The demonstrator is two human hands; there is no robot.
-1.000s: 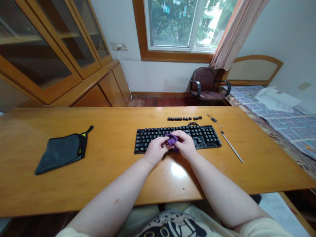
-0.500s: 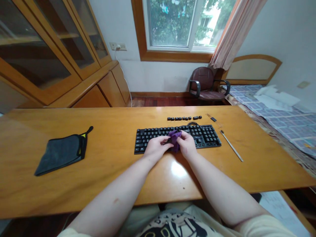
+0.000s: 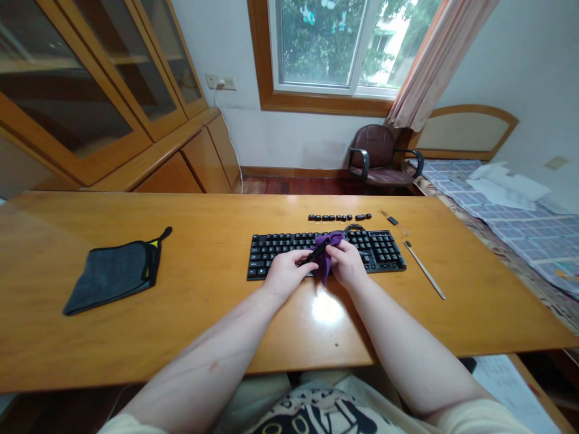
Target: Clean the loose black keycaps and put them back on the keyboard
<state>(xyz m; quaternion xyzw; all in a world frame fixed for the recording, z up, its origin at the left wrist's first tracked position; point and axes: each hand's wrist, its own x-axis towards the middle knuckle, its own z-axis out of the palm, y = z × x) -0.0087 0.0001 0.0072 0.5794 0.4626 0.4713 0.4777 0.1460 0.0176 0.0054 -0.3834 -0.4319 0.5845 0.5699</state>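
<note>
A black keyboard [image 3: 289,241] lies on the wooden desk, partly covered by both hands. Just over its front edge, my left hand [image 3: 287,269] pinches a long, narrow black keycap [image 3: 319,248], which looks like a space bar, tilted up to the right. My right hand [image 3: 347,262] is closed on a purple cloth [image 3: 324,265] pressed against that keycap's far end. Part of the cloth hangs down between the hands. Behind the keyboard, several loose black keycaps [image 3: 332,218] stand in a row.
To the right lie a slim brush [image 3: 425,271] and a small dark tool with thin wires [image 3: 392,220]. A folded grey cloth pouch [image 3: 115,274] rests at left on the desk [image 3: 203,337]. A chair [image 3: 373,154] and a bed [image 3: 511,223] stand beyond.
The purple cloth has opened out, with one end now hanging lower, and more of the black keycap shows. Both hands stay in nearly the same place. The view has shifted slightly.
</note>
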